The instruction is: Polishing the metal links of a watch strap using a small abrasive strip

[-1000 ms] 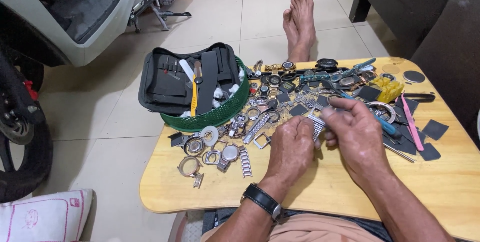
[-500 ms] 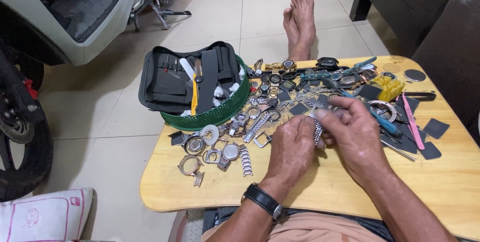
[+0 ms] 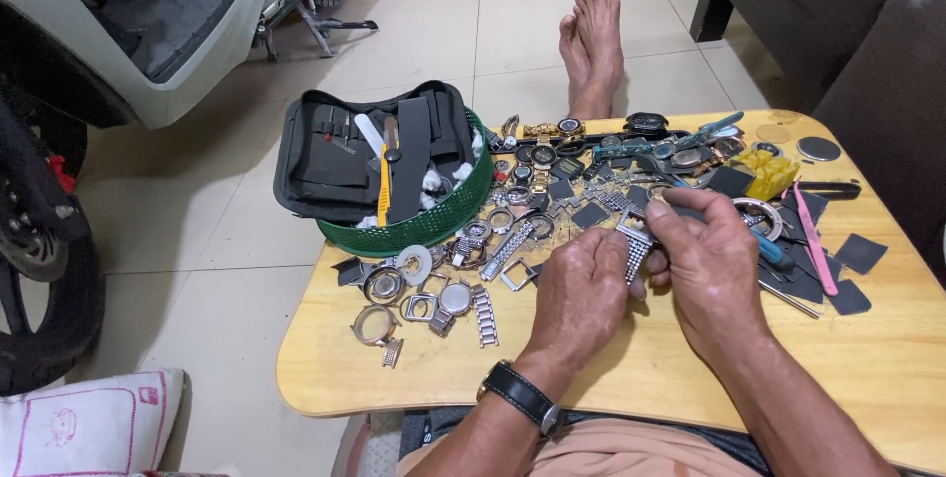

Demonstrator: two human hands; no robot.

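My left hand [image 3: 583, 292] and my right hand [image 3: 708, 260] meet over the middle of a low wooden table [image 3: 631, 378]. Between their fingers they hold a silver metal watch band [image 3: 637, 245], which hangs down between the two hands. A black wristwatch [image 3: 519, 394] is on my left wrist. Left of my hands lie several loose watch cases, rings and band pieces [image 3: 434, 290]. Behind my hands is a heap of watches and parts [image 3: 591, 162].
A green basket [image 3: 434, 221] holding a black tool pouch [image 3: 335, 157] stands at the table's back left. Pink tweezers [image 3: 816, 238], a blue-handled tool [image 3: 774, 252], yellow pieces [image 3: 769, 173] and dark flat squares [image 3: 859, 252] lie right. My feet [image 3: 591, 38] rest beyond; a scooter [image 3: 128, 34] stands left.
Both hands stay together on the watch band. The fingers have shifted slightly on it. Nothing else on the table has moved.
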